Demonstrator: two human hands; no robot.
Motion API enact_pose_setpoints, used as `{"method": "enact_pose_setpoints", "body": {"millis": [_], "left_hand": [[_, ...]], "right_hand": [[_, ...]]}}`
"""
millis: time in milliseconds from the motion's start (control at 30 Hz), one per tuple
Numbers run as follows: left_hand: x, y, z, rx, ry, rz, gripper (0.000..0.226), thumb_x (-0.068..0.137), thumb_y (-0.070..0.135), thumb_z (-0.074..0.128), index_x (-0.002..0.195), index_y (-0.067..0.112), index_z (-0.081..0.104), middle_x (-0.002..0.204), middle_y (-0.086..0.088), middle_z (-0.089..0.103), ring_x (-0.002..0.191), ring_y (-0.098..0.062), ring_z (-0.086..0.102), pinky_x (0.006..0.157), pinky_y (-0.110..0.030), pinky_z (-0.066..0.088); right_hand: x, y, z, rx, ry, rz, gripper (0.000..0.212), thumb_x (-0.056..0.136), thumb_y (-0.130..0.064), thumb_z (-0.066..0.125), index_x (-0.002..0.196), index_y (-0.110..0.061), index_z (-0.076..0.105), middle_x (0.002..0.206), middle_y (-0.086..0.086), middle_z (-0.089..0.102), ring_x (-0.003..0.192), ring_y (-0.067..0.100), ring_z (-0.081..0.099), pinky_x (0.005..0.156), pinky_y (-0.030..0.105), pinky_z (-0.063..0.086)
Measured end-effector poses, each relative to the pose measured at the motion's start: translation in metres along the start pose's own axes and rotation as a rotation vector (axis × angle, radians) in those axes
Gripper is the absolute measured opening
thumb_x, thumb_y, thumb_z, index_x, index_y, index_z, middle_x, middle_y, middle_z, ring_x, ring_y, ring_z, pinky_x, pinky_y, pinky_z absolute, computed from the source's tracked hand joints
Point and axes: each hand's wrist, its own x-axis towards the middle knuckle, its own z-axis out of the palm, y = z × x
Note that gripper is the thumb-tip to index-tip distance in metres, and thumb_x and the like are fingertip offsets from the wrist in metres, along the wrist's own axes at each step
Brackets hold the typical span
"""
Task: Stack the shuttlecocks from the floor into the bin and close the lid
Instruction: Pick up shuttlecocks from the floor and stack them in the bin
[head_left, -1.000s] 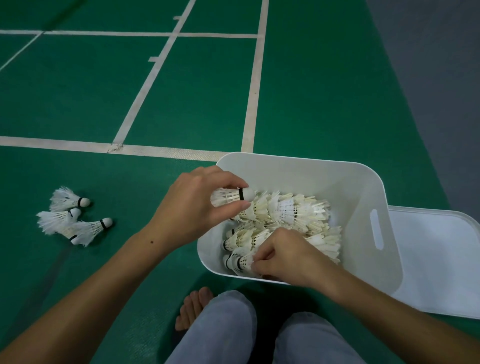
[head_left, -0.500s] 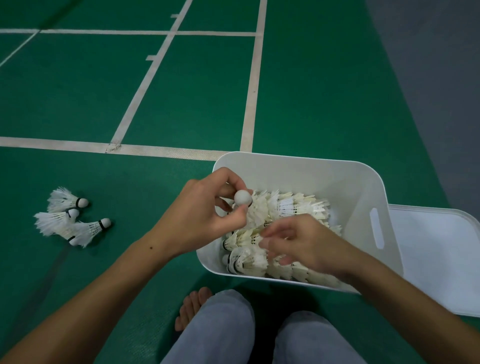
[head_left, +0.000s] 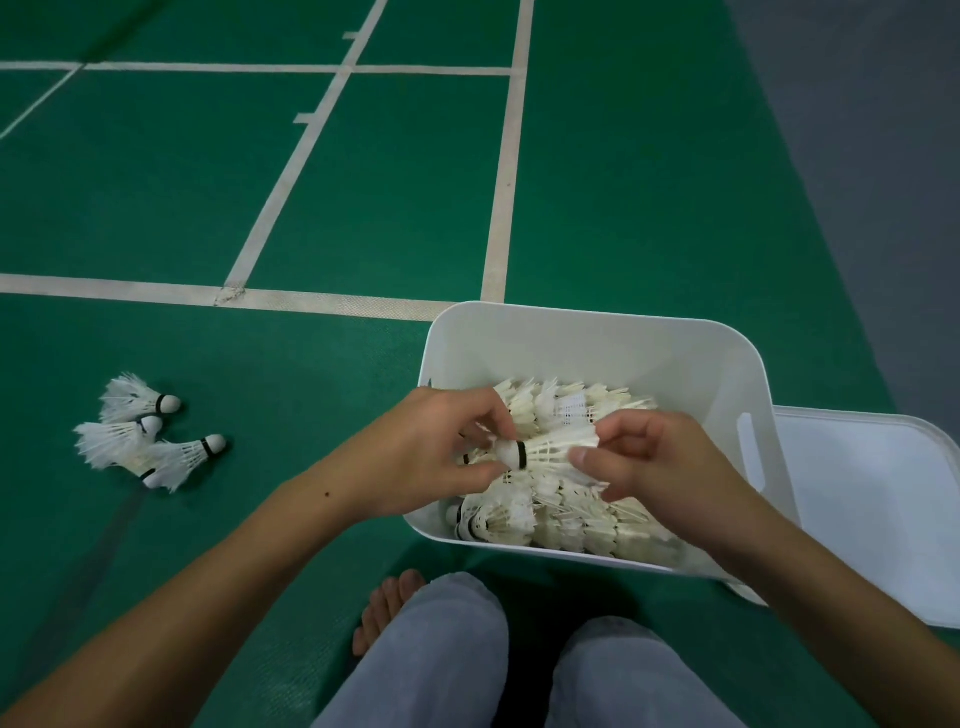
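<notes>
A white bin sits on the green court floor with several feather shuttlecocks lying inside. Over the bin, one shuttlecock lies sideways between both hands. My left hand pinches its cork end, and my right hand pinches its feather skirt. A small cluster of loose shuttlecocks lies on the floor to the left. The white lid lies flat on the floor right of the bin.
White court lines cross the green floor beyond the bin. Grey flooring runs along the right. My knees in grey trousers and a bare foot are at the bottom, close to the bin's near wall.
The held shuttlecock has turned sideways, cork to the left. My right hand rose from the pile and took its feather end. My left hand still holds the cork.
</notes>
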Motion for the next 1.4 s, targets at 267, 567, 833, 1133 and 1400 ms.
{"method": "enact_pose_setpoints", "body": {"millis": [267,567,833,1133,1400], "left_hand": [[0.026,0.013,0.021,0.865,-0.47,-0.055,0.061,0.084,0.045,0.083,0.132,0.027,0.049,0.115,0.004,0.069,0.105,-0.025,0.067,0.071,-0.035,0.044],[0.039,0.004,0.033,0.623,-0.424,-0.141,0.032,0.08,0.051,0.08,0.1,0.032,0.064,0.097,0.011,0.069,0.095,-0.02,0.065,0.071,-0.034,0.05],[0.041,-0.002,0.042,0.511,-0.401,-0.218,0.034,0.077,0.043,0.084,0.096,0.028,0.061,0.09,0.007,0.065,0.086,-0.02,0.065,0.079,-0.045,0.059],[0.022,0.013,0.0,0.351,-0.148,-0.051,0.024,0.091,0.051,0.073,0.102,0.03,0.068,0.087,0.018,0.071,0.082,-0.003,0.063,0.079,-0.037,0.058],[-0.015,-0.019,-0.032,0.052,0.465,-0.004,0.008,0.095,0.025,0.076,0.09,0.025,0.069,0.074,0.015,0.067,0.072,-0.011,0.064,0.062,-0.018,0.046]], "right_hand": [[-0.002,0.011,0.019,-0.614,-0.146,-0.083,0.018,0.078,-0.032,0.086,0.074,-0.024,0.071,0.068,-0.01,0.073,0.067,0.004,0.07,0.07,0.03,0.06],[0.022,0.017,0.044,-0.726,-0.212,0.063,0.015,0.074,-0.03,0.091,0.074,-0.021,0.079,0.075,-0.005,0.076,0.072,0.009,0.07,0.064,0.021,0.053],[0.03,0.027,0.037,-0.59,-0.363,0.106,0.024,0.079,-0.026,0.083,0.063,-0.011,0.075,0.055,-0.002,0.057,0.055,0.01,0.046,0.058,0.026,0.042],[0.028,0.007,0.007,-0.581,-0.229,-0.031,0.019,0.09,-0.038,0.077,0.079,-0.022,0.079,0.073,-0.006,0.077,0.061,0.0,0.066,0.067,0.031,0.057],[0.048,-0.055,0.04,-0.729,-0.034,-0.434,0.019,0.094,-0.046,0.066,0.084,-0.03,0.068,0.077,-0.015,0.071,0.077,0.005,0.066,0.076,0.04,0.058]]}}
